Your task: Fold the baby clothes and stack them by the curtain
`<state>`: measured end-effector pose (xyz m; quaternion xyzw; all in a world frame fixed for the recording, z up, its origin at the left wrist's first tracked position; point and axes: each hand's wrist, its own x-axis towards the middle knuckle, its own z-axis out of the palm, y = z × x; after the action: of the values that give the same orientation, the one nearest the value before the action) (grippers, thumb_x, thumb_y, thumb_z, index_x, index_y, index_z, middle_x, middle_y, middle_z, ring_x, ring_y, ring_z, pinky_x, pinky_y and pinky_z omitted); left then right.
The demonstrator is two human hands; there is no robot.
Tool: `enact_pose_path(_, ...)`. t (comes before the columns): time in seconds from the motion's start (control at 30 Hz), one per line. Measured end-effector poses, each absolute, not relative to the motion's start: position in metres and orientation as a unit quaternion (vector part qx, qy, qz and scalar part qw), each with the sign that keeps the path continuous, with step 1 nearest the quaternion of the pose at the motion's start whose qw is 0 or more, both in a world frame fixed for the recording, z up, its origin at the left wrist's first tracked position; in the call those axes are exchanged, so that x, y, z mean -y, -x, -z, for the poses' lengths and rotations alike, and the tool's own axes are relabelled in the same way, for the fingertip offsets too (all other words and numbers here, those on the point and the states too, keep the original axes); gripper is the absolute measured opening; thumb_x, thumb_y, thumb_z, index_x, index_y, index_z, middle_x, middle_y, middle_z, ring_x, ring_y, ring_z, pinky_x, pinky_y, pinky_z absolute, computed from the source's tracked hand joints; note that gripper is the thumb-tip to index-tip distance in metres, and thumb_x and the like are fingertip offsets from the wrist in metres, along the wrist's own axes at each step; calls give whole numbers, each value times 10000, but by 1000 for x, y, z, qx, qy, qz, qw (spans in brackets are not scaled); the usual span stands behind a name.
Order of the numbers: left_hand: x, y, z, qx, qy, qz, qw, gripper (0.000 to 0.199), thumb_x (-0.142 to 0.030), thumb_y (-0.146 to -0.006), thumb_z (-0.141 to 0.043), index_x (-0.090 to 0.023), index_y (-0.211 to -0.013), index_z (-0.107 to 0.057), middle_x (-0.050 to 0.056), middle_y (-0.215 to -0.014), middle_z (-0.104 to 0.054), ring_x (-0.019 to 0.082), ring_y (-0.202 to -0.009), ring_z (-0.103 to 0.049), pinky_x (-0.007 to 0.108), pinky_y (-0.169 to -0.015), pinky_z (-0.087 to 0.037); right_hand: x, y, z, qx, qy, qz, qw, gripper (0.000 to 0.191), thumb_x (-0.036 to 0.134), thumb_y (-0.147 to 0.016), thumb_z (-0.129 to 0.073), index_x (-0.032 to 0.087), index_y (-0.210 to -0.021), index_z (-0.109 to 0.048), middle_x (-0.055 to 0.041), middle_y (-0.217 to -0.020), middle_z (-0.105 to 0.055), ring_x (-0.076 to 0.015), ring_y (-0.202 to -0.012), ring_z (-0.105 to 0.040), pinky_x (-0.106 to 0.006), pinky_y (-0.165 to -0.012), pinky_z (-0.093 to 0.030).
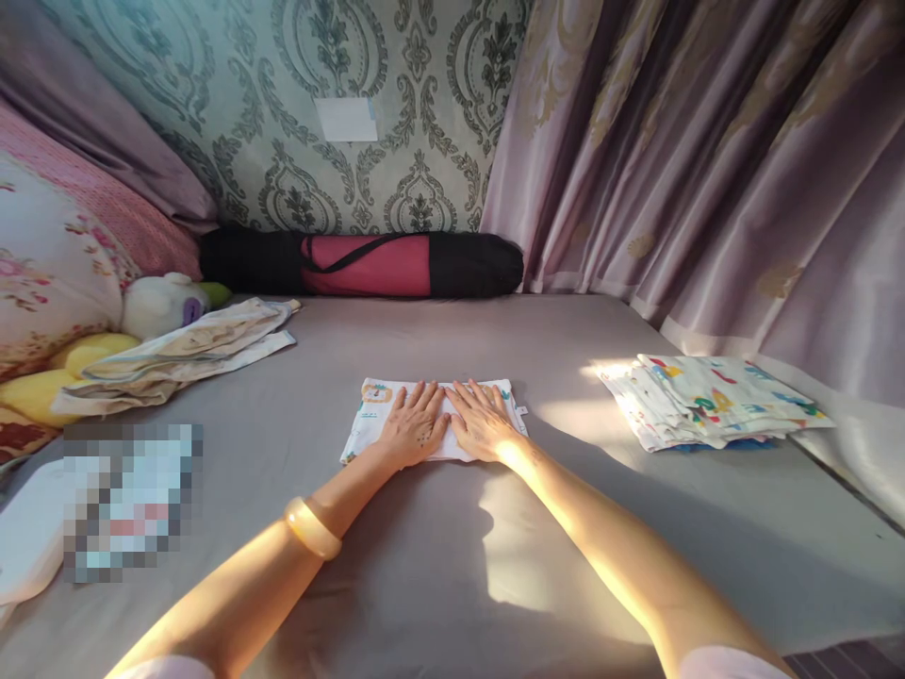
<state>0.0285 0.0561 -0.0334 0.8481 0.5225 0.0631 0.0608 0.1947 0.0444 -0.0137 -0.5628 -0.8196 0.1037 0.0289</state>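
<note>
A white printed cloth (378, 393), folded into a flat rectangle, lies on the grey bed sheet (424, 339) in front of me. It bears an orange lion-like print at its upper left, and a small tag sticks out on its right side. My left hand (417, 422) rests flat on the cloth's middle with fingers spread. Beside it my right hand (485, 420) also presses flat on the cloth, fingers apart, the thumbs close together. A pale bangle (313, 529) circles my left forearm. The hands hide the cloth's centre.
At right sits a stack of folded printed cloths (714, 401). Loosely piled striped cloths (184, 354) lie at left by plush toys (162, 304). A black and red rolled bag (368, 264) lies along the wall. A pixelated item (141, 505) is at lower left; curtains (671, 160) hang right.
</note>
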Motion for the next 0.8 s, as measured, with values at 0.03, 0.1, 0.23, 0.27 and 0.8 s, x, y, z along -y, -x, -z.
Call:
enact_pose_path(0.03,-57,-28,34,-522,-848,-67,65,579,-392,-985,-288,-130,-1495,-363,130,-1561,-330,317,-1461,-252,560,-1173,-192,-45,-195,13,819,563,-107,33,588,336,-968,-279,194,-1539,-287,-45,-1601,-237,-277,-1483,-150,-591,-1178,-97)
enact_pose_path(0.1,-61,-26,34,-517,-849,-72,77,579,-396,-983,-286,-139,-1496,-360,137,-1560,-330,325,-1462,-246,574,-1166,-188,-45,-195,12,817,563,-117,34,589,335,-967,-281,193,-1539,-286,-44,-1603,-229,-282,-1483,-150,-599,-1176,-86)
enact_pose_path(0.23,-67,-12,29,-490,-863,-61,106,618,-472,-971,-308,-152,-1499,-343,154,-1573,-298,321,-1467,-230,559,-1160,-195,-47,-202,9,820,554,-137,35,586,346,-980,-255,180,-1542,-273,-55,-1610,-199,-289,-1488,-122,-612,-1169,-102)
enact_pose_path(0.27,-67,-8,28,-491,-863,-71,93,626,-485,-967,-317,-148,-1493,-352,159,-1574,-296,316,-1470,-224,549,-1168,-178,-48,-205,9,820,556,-127,44,587,348,-985,-243,165,-1543,-266,-65,-1611,-191,-286,-1489,-112,-608,-1170,-100)
enact_pose_path(0.8,-64,18,32,-566,-818,-77,69,661,-535,-975,-276,-92,-1447,-413,193,-1541,-356,340,-1451,-268,552,-1159,-200,-50,-227,23,805,587,-69,50,593,353,-1002,-224,58,-1506,-329,-146,-1569,-294,-266,-1469,-212,-500,-1200,-136)
